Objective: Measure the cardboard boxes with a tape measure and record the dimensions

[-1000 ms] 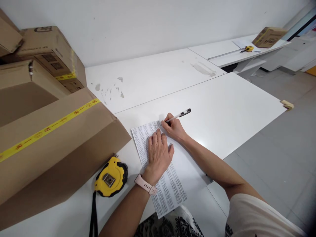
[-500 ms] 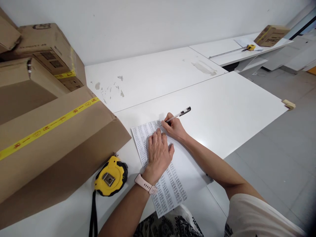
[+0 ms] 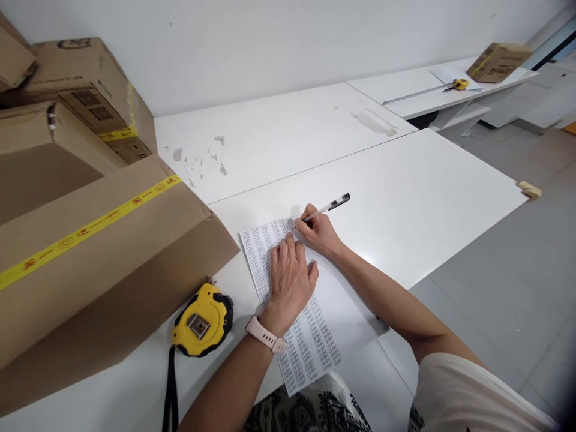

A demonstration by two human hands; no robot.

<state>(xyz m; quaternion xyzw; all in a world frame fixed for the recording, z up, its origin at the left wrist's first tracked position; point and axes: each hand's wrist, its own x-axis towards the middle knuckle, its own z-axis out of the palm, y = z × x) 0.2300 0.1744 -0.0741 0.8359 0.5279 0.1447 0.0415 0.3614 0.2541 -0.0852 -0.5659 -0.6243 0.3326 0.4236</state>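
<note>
A sheet of paper covered in small printed rows lies on the white table. My left hand rests flat on the sheet, fingers stretched out, with a pink watch at the wrist. My right hand is closed round a white pen with a black cap end, its tip touching the sheet's top right corner. A yellow tape measure with a black strap sits just left of my left wrist.
A large cardboard box with yellow tape fills the left side, with more boxes stacked behind it. On a far table at the upper right lie another box and a second yellow tape measure. Grey floor lies to the right.
Nothing has visibly moved apart from a slight shift of the camera; the pen tip stays at the sheet's top right corner.
</note>
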